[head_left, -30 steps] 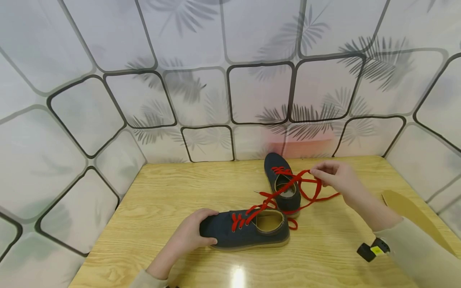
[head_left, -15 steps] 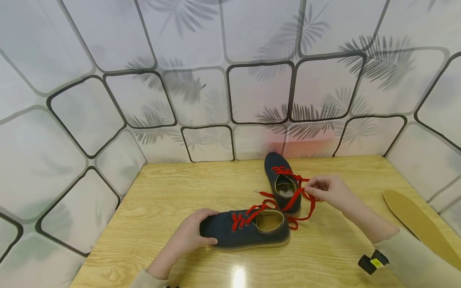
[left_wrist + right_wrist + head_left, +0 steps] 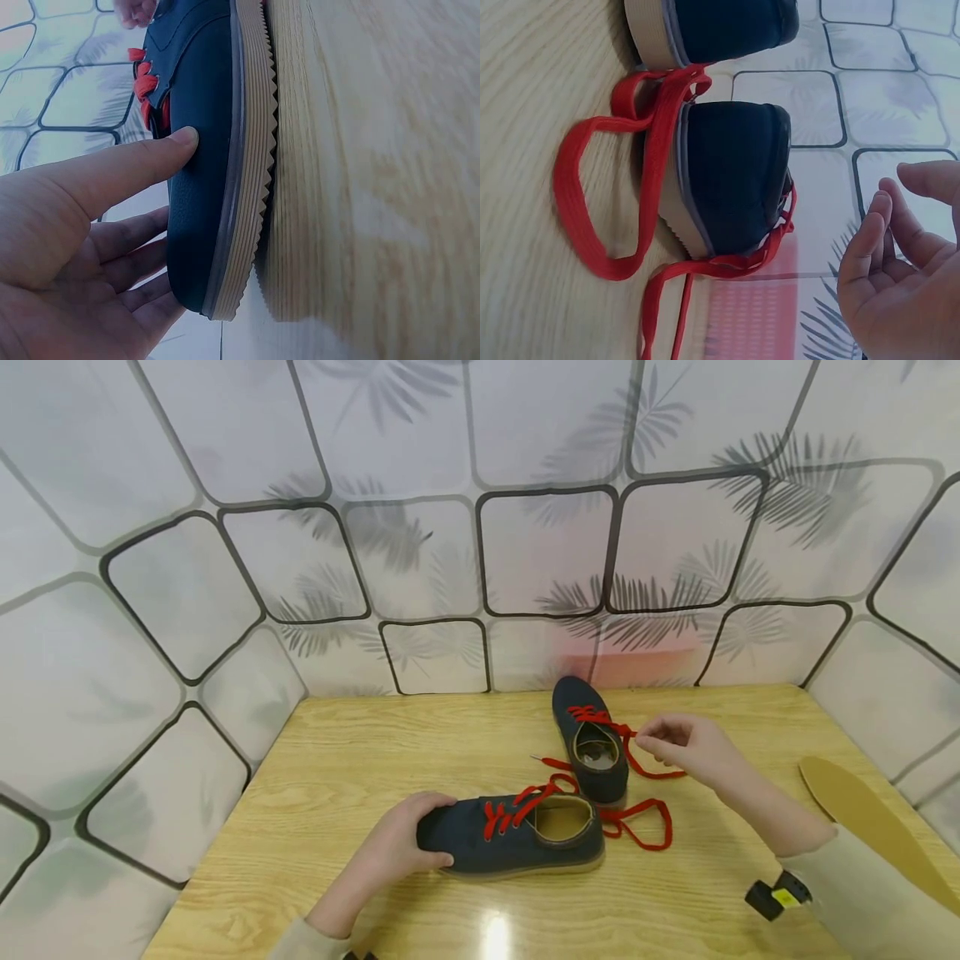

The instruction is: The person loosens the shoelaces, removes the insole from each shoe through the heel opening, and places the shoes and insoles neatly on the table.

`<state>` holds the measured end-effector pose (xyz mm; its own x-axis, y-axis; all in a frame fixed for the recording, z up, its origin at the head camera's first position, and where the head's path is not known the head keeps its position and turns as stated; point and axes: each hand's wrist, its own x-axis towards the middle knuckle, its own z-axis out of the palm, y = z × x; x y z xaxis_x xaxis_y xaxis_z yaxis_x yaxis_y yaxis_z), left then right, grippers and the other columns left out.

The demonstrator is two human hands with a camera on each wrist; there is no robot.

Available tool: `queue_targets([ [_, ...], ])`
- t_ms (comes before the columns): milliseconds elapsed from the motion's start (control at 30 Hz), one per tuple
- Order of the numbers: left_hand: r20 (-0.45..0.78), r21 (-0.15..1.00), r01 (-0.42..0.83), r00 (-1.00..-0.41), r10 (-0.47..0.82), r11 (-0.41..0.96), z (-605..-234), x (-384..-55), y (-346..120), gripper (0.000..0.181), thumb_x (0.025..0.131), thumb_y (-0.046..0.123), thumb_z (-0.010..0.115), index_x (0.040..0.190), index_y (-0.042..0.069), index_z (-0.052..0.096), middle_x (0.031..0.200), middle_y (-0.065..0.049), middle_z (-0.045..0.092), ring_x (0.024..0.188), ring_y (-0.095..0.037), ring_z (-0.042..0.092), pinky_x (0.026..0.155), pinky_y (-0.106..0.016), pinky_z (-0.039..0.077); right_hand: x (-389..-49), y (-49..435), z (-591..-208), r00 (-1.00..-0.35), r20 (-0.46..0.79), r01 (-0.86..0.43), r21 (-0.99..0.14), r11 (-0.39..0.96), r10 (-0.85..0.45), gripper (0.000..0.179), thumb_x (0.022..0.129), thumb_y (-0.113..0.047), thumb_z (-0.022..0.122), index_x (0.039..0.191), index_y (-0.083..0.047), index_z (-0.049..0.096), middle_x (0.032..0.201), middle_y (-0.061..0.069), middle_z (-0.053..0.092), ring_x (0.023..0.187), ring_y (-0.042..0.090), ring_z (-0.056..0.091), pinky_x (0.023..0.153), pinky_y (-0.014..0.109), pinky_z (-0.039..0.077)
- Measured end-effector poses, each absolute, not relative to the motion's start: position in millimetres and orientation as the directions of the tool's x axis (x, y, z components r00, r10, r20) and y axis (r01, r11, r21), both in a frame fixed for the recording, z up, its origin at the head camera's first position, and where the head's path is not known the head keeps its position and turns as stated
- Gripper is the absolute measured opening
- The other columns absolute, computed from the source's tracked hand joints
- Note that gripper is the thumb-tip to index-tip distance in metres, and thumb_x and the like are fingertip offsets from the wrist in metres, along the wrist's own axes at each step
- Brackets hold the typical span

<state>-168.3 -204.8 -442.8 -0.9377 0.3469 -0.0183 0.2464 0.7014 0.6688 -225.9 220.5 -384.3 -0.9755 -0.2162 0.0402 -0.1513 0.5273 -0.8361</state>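
Two dark blue shoes with red laces are on the table. The near shoe [image 3: 465,852] lies sideways to me, and its toe sits in the grip of my left hand [image 3: 393,843]. In the left wrist view the thumb [image 3: 161,157] presses the shoe's upper while the other fingers go round the far side. Behind its heel stands the far shoe [image 3: 579,700], toe pointing away. My right hand [image 3: 693,752] hovers to the right of that shoe, fingers loosely bent and holding nothing in the right wrist view. A red lace [image 3: 648,774] trails just below its fingertips.
A looped red lace [image 3: 663,818] lies on the wooden table [image 3: 375,752] to the right of the near shoe's heel. At the right edge rests a tan insole [image 3: 847,797]. A patterned cloth wall [image 3: 543,556] rises behind the table.
The right hand pulled the red lace, moved down towards the far shoe, and has let it go. Its loop now lies on the table. The left hand keeps its hold.
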Motion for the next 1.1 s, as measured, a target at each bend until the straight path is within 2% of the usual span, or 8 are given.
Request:
queue_targets([
  [233,-0.015,0.667,0.251,-0.937,0.350,0.701,-443,-169,-205,0.072,0.076,0.011,0.097,0.141,0.010,0.065,0.144,-0.013,0.065,0.137,-0.041,0.059,0.114,-0.061,0.050,-225,211,-374,-0.969,0.036,-0.163,-0.837,0.522,-0.244,0.026,0.103,-0.018,0.072,0.113,0.005,0.072,0.084,-0.010,0.069,0.074,0.007,0.062,0.065,0.026,0.055],
  [467,-0.014,0.666,0.254,-0.936,0.353,0.701,-443,-169,-205,0.072,0.076,0.010,0.097,0.141,0.008,0.065,0.144,-0.014,0.065,0.137,-0.042,0.059,0.114,-0.062,0.049,-222,198,-370,-0.944,0.026,-0.185,-0.866,0.464,-0.329,0.022,0.102,-0.014,0.072,0.111,0.006,0.072,0.089,0.003,0.070,0.073,0.010,0.061,0.062,0.027,0.052],
  [733,-0.005,0.653,0.267,-0.934,0.357,0.708,-443,-168,-205,0.072,0.075,0.012,0.098,0.140,0.010,0.066,0.142,-0.013,0.066,0.136,-0.041,0.060,0.114,-0.062,0.049,-221,180,-374,-0.922,-0.003,-0.168,-0.897,0.408,-0.387,0.024,0.101,-0.012,0.072,0.112,0.010,0.070,0.094,0.008,0.073,0.081,0.017,0.071,0.076,0.030,0.064],
  [1100,0.007,0.650,0.272,-0.936,0.353,0.710,-444,-168,-205,0.072,0.074,0.011,0.098,0.138,0.009,0.067,0.141,-0.013,0.067,0.135,-0.041,0.061,0.113,-0.062,0.049,-219,161,-385,-0.851,-0.007,-0.221,-0.903,0.369,-0.525,0.022,0.102,-0.011,0.071,0.111,0.008,0.070,0.098,0.022,0.072,0.081,0.018,0.070,0.077,0.033,0.065],
])
